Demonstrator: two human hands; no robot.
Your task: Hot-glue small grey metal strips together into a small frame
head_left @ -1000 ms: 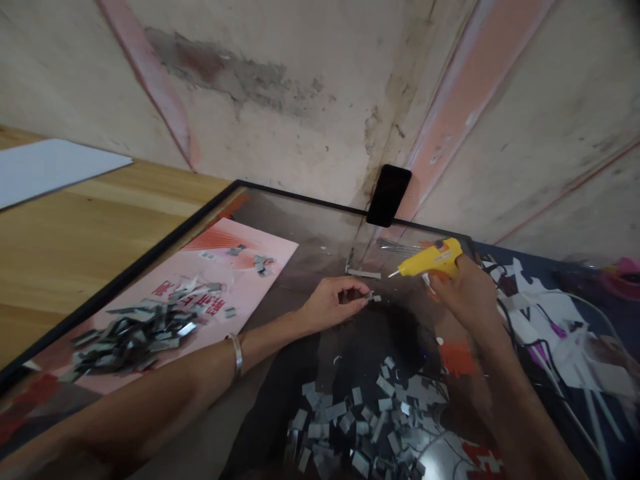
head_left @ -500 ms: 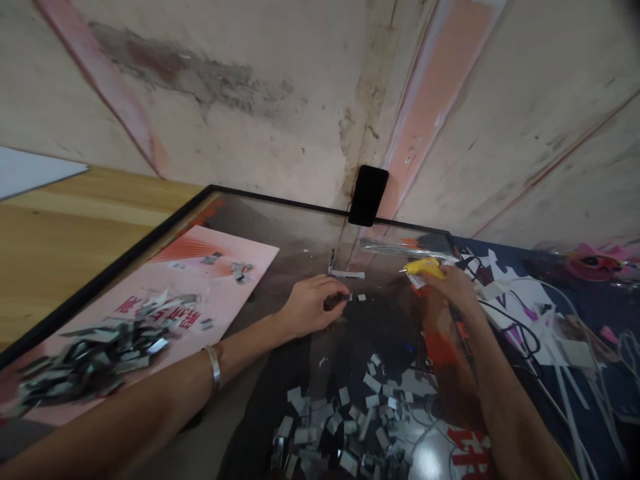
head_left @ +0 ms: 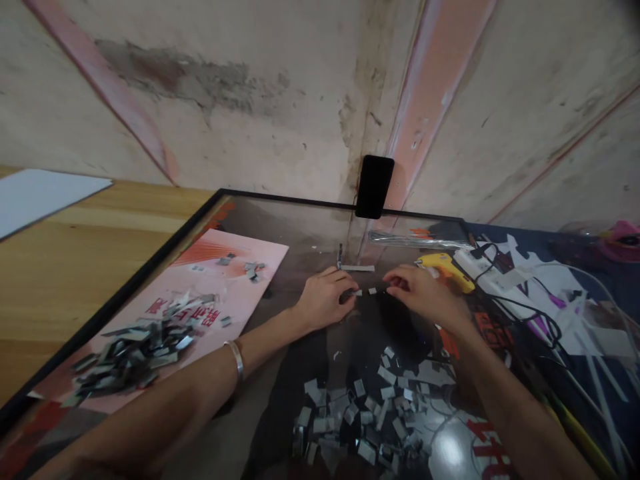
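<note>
On the glossy, black-edged panel point(head_left: 295, 223), shiny rectangular chips point(head_left: 133, 353) heap over pink card point(head_left: 273, 253) along the left edge, the left hand point(head_left: 323, 300), wrist low, pinches a small grey piece point(head_left: 359, 293) toward the far edge, another flat piece point(head_left: 373, 291) lies just beside, and the right hand point(head_left: 425, 293) curves inward, thumb and fingers parted, near a yellow plastic glue gun point(head_left: 453, 272).

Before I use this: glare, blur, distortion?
Head view: round glare on the glossy tabletop, bottom right of centre; dim light, top-right corner darkest. Head view, right edge: pink item soft. Head view, left hand: fingertip piece too small to read; wide-angle stretch likely at the edges.
</note>
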